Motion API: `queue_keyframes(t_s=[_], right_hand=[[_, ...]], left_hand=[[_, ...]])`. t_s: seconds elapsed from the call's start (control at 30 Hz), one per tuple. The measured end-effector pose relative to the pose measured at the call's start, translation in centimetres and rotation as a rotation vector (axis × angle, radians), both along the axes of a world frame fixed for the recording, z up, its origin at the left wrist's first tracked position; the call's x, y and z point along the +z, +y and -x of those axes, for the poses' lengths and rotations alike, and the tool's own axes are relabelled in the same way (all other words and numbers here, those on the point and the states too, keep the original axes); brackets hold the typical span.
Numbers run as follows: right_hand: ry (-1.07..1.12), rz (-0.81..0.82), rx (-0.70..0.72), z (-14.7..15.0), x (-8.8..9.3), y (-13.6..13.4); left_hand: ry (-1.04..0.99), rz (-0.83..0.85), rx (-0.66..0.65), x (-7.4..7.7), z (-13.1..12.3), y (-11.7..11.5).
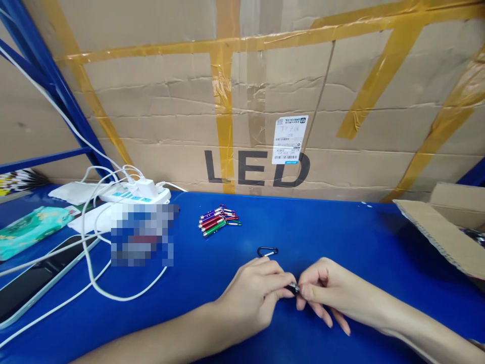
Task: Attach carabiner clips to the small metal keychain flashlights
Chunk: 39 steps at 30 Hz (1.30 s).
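Observation:
My left hand [257, 290] is closed around a small black keychain flashlight [291, 288], with most of its body hidden by the fingers. At the flashlight's exposed end, the thumb and index finger of my right hand [322, 288] are pinched together, while the other fingers hang loosely below. A black carabiner clip [268, 251] shows just beyond my left knuckles; whether it is joined to the flashlight is hidden. Farther back, several keychain flashlights [215, 221] in purple, red and green lie in a bunch with their clips to the right.
White cables and a power strip [155, 196] occupy the left side, near a phone [41, 273] and a teal patterned packet [34, 230]. An open cardboard box [435, 232] stands at right. Behind the blue table [182, 323] rises a large taped carton [162, 111].

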State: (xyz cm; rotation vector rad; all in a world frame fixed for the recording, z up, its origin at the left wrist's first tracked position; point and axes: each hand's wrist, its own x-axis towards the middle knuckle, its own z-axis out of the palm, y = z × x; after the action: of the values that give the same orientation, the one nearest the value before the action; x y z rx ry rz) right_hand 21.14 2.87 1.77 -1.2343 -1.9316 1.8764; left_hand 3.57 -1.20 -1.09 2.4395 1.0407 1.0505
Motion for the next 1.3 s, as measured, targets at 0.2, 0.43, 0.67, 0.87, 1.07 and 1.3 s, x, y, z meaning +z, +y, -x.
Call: queue_keyframes(t_s=[0.2, 0.43, 0.67, 0.87, 1.07, 1.3], right_hand=[[0.021, 0.005, 0.022, 0.0, -0.1, -0.1], [-0.033, -0.131, 0.0, 0.2, 0.0, -0.5], [-0.061, -0.426, 0.106, -0.2, -0.3, -0.5], [-0.018, -0.388, 0.095, -0.3, -0.2, -0.7], [0.043, -0.209, 0.051, -0.1, -0.3, -0.4], [0.102, -0.124, 0.081, -0.5, -0.5, 0.4]], left_hand=[[-0.045, -0.087, 0.027, -0.1, 0.0, 0.1], [-0.026, -0.11, 0.04, -0.3, 0.1, 0.2], [-0.057, -0.034, 0.021, -0.1, 0.1, 0.2], [-0.083, -0.04, 0.041, 0.1, 0.0, 0.2], [-0.129, -0.011, 0.081, 0.4, -0.2, 0.2], [-0.138, 0.031, 0.113, 0.4, -0.3, 0.1]])
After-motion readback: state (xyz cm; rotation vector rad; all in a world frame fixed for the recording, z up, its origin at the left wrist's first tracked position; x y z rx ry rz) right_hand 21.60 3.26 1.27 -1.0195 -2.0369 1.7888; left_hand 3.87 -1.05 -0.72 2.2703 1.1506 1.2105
